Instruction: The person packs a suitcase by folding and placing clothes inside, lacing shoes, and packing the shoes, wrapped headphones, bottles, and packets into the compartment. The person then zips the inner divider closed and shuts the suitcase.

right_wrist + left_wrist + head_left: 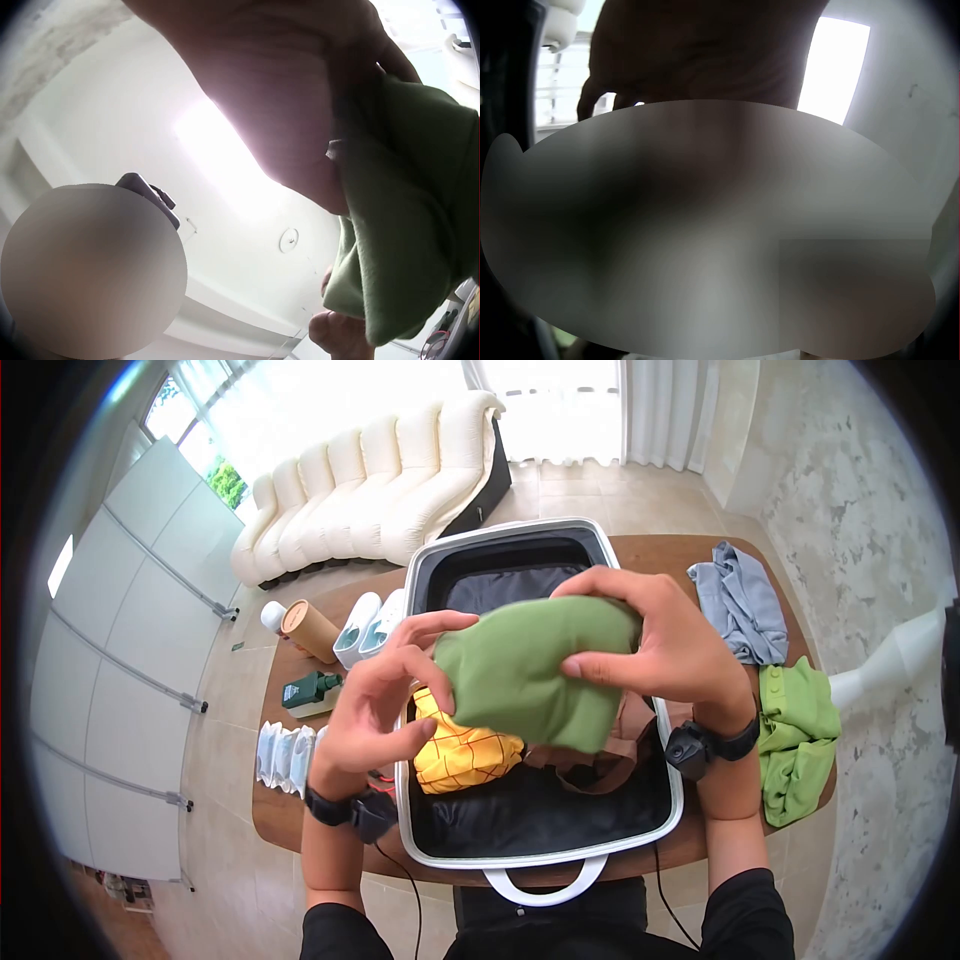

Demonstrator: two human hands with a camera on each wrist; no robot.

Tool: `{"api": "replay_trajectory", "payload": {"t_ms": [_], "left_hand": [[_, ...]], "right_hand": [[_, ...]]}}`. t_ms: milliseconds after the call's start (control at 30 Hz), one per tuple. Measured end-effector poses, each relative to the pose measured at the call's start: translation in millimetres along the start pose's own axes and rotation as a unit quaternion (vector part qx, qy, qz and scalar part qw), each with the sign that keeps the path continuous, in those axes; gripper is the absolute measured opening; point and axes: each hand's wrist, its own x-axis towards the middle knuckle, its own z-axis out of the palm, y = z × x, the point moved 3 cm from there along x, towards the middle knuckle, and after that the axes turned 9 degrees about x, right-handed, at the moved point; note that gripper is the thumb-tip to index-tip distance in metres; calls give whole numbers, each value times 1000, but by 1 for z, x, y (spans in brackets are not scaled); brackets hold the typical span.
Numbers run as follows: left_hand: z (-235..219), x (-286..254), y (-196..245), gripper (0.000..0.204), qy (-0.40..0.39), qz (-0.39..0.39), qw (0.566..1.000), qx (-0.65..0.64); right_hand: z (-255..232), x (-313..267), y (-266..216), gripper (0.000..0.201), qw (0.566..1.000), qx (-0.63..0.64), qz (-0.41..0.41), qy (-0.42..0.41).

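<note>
Touching the left edge of green cloth (520,675) with left hand (370,705), thumb and fingers apart, and clamping its right end in the grip of right hand (668,642), seemingly to keep folds together above an open suitcase (540,825).

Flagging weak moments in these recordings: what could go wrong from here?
The green cloth might slip or unfold: the right hand pinches it, but the left hand seems to have its thumb off it. If dropped, it could rumple the yellow checked fabric in the suitcase. A black cord below the left wrist might snag.
</note>
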Motion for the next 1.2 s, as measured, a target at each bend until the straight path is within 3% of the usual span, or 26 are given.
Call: {"api": "replay_trajectory", "payload": {"t_ms": [67, 133, 167, 200, 300, 333, 400, 533, 600, 633, 700, 933, 967, 1000, 1067, 1133, 1200], "left_hand": [[-6, 3, 15, 24, -15, -22, 998, 54], [-11, 4, 20, 34, 127, -95, 969, 192], [-2, 9, 21, 48, 160, -60, 962, 215], [7, 18, 29, 64, 118, -28, 946, 299], [40, 26, 32, 74, 14, -55, 935, 350], [41, 25, 30, 74, 17, -66, 936, 345], [45, 21, 16, 79, -108, -268, 931, 222], [33, 5, 9, 61, -125, -264, 947, 136], [19, -6, 0, 58, -163, -273, 938, 136], [16, -12, -4, 58, -187, -305, 929, 94], [16, -24, -11, 56, -240, -370, 897, 30], [38, -64, -35, 58, -235, -449, 861, -37], [39, -66, -39, 57, -257, -406, 875, 64], [42, -69, -42, 57, -259, -405, 874, 62], [46, -70, -45, 56, -311, -313, 855, 274], [50, -70, -36, 54, -300, -296, 860, 287], [51, -69, -25, 51, -334, -309, 821, 345]], "right_hand": [[-3, -1, -3, 44, 998, -29, 21, 57], [1, -1, -2, 45, 996, -55, -9, 63], [6, -1, -2, 45, 995, -82, -43, 43], [11, -1, -3, 46, 991, -107, -76, 21], [24, -3, -7, 46, 991, -90, -91, -27], [27, -4, -8, 47, 989, -79, -115, -44], [31, -5, -6, 47, 992, -57, -81, -80], [39, -5, 1, 43, 995, -7, -23, -94], [36, -6, 3, 42, 997, -45, 54, -25], [32, -5, 7, 41, 997, -78, 15, 17], [22, -6, 7, 37, 996, -77, 29, 24], [12, -6, 14, 29, 992, -117, 10, 37], [12, -5, 15, 28, 990, -138, 4, 40], [12, -5, 17, 28, 990, -138, 7, 41], [11, -5, 19, 27, 987, -154, 0, 49], [9, -4, 20, 27, 987, -155, -7, 35], [6, -6, 21, 27, 988, -153, -12, 19]]}}
